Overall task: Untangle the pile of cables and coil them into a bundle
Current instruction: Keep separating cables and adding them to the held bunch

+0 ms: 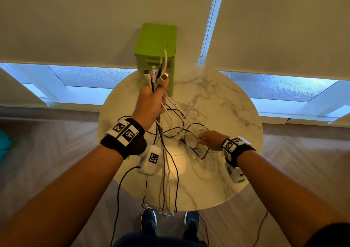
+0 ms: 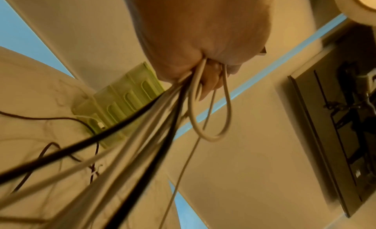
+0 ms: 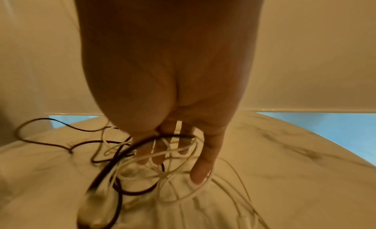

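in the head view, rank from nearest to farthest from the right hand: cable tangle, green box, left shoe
1. Cable tangle: on the table, at the right hand's fingertips.
2. Green box: at the table's far edge, beyond the left hand.
3. Left shoe: on the floor, below the table's near edge.

Smooth white and black plastic-sheathed cables (image 1: pixel 181 121) run below the left hand's fingers (image 1: pixel 164 83). Beneath the right hand's fingers (image 3: pixel 200 173) the table (image 1: pixel 227 99) looks like polished marble, grey-veined and glossy. Beyond the left fingers, the green box (image 1: pixel 155 42) looks matt plastic.
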A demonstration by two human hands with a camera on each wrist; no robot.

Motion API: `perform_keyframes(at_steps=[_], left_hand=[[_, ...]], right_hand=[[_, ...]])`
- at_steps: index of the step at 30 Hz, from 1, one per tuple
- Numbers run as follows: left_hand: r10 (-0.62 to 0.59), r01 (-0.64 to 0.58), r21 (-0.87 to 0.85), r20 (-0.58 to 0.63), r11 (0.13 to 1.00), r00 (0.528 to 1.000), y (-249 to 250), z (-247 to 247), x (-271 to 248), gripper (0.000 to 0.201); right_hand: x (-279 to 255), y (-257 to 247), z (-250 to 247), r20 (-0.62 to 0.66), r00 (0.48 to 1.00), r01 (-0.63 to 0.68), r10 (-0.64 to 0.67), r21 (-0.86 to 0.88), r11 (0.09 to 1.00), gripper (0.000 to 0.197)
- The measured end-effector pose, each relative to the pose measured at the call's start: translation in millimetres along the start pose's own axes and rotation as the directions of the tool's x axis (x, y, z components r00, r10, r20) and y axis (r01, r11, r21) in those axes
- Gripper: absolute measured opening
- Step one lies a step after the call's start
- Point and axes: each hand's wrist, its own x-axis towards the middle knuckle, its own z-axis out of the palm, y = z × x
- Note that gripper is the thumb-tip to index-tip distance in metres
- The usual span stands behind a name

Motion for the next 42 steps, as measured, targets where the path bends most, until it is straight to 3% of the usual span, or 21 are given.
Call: perform_keyframes(at_steps=[3, 5, 8, 10, 12, 17, 21, 23, 25, 29, 33, 37, 42], left_hand=[[0.011, -0.012, -0.019, -0.064, 1.000, 0.998, 9, -14, 5, 0.019], [0.025, -0.022, 0.029, -0.095, 0.999, 0.995, 6, -19, 5, 0.017], [0.018, -0.009, 0.073, -0.119, 0.997, 0.993, -1, -21, 6, 0.017], [-0.010, 0.020, 0.107, -0.091, 0.994, 0.996, -6, -20, 5, 0.024], [-0.033, 0.037, 0.123, -0.033, 0.992, 0.999, -11, -15, 5, 0.030], [-0.035, 0.018, 0.196, 0.086, 0.981, 0.996, -22, 5, 0, 0.013], [0.013, -0.059, 0.290, 0.157, 0.955, 0.988, -20, 19, -5, 0.011], [0.009, -0.054, 0.276, 0.163, 0.960, 0.987, -22, 22, -4, 0.020], [-0.012, -0.037, 0.278, 0.172, 0.960, 0.985, -25, 24, -1, 0.013], [-0.083, 0.014, 0.303, 0.217, 0.953, 0.973, -31, 25, 1, 0.026], [-0.075, -0.052, 0.370, 0.321, 0.928, 0.944, -34, 44, -3, 0.029], [-0.060, -0.084, 0.361, 0.371, 0.929, 0.927, -42, 74, -18, 0.033], [-0.099, -0.016, 0.240, 0.460, 0.971, 0.882, -39, 108, -38, 0.045]], right_hand=[[4, 21, -2, -0.215, 0.972, -0.092, 0.098, 0.041, 0.995, 0.029], [8, 21, -14, -0.406, 0.907, -0.101, 0.111, 0.046, 0.994, 0.025], [11, 9, -33, -0.625, 0.779, 0.021, 0.040, 0.090, 0.996, 0.022], [9, -3, -46, -0.661, 0.749, 0.094, 0.050, 0.180, 0.979, 0.021], [6, -17, -57, -0.659, 0.751, 0.120, 0.044, 0.202, 0.972, 0.019], [-13, -51, -75, -0.581, 0.813, 0.136, 0.044, 0.263, 0.955, 0.016], [-30, -74, -86, -0.545, 0.837, 0.295, 0.038, 0.510, 0.808, 0.020], [-37, -79, -91, -0.534, 0.845, 0.349, -0.028, 0.512, 0.785, 0.019], [-44, -80, -94, -0.538, 0.840, 0.388, -0.075, 0.498, 0.776, 0.019], [-62, -75, -96, -0.539, 0.842, 0.407, -0.018, 0.613, 0.677, 0.018], [-83, -63, -90, -0.426, 0.905, 0.232, 0.018, 0.528, 0.817, 0.021], [-116, -52, -75, -0.444, 0.891, 0.099, 0.094, 0.392, 0.914, 0.022], [-159, -9, -32, -0.232, 0.907, -0.277, 0.351, 0.298, 0.914, 0.024]])
